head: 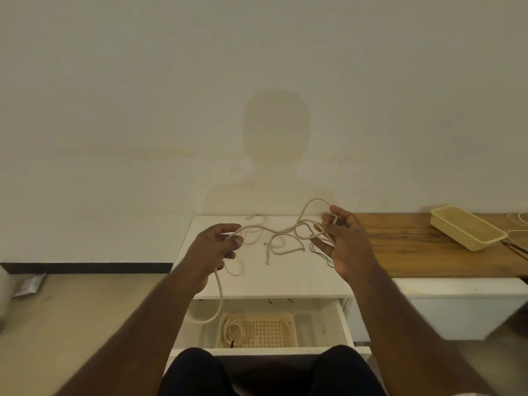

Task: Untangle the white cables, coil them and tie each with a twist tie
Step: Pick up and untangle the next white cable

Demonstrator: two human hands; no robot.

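Matt cord, painted board, oiled-looking wood and pale plastic.
The white cable [285, 232] looks like twisted, matt cord with a faintly rough lay. The counter [285, 278] under it is smooth, matt white board. At 3 o'clock a wooden top [405, 252] shows brown grain with a dull sheen, carrying a smooth cream plastic tray [468, 234]. In the open drawer [343, 321] at 6 o'clock lies a perforated cream plastic basket [268, 330].
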